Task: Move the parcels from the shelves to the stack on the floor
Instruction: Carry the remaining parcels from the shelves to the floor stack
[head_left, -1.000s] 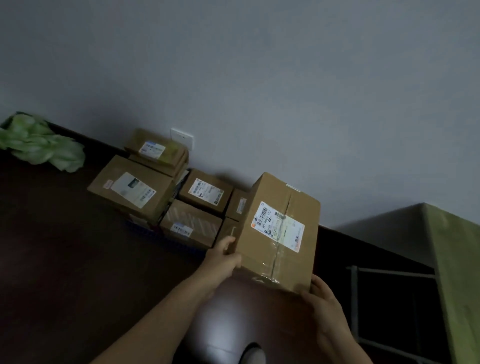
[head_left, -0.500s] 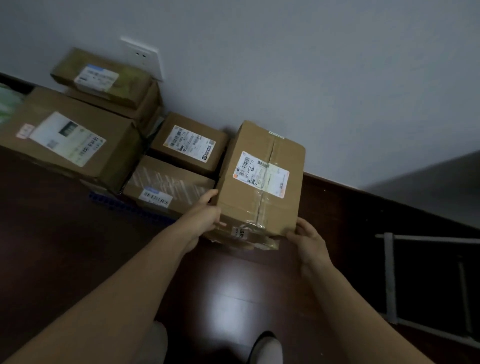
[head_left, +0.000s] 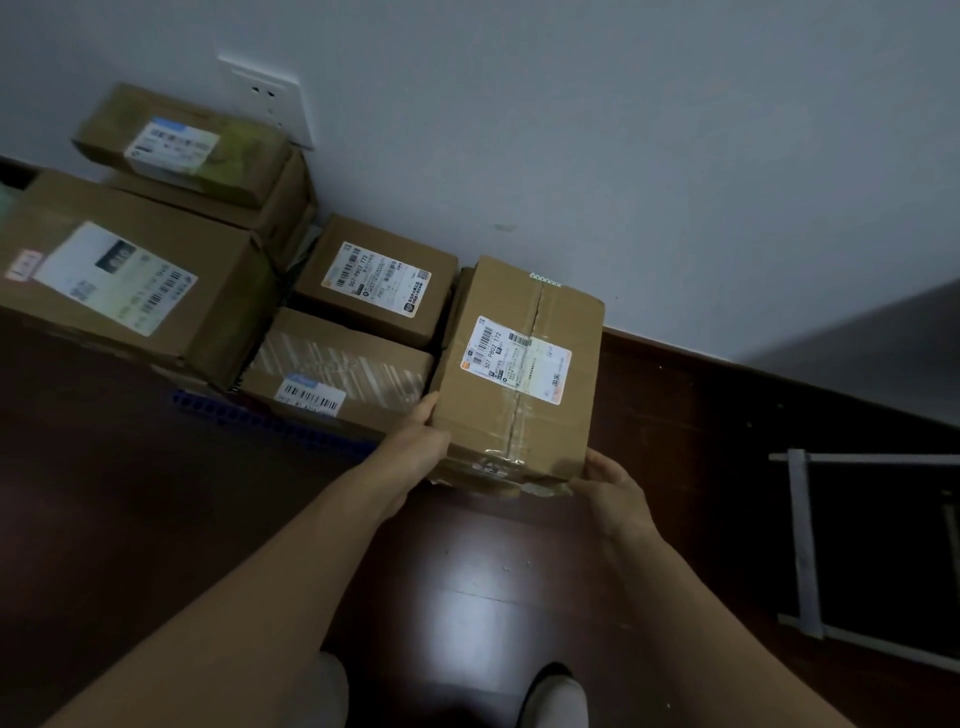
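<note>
While both arms stretch down, left hand and right hand clasp the near corners of the brown taped cardboard parcel, resting on a flatter parcel at the floor stack's right end.

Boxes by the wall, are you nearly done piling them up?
Several parcels already sit by the wall. The left hand and right hand hold one more parcel atop a flatter one at the pile's right end. Left: let go. Shelves aren't visible, so how many remain there is unknown.
</note>
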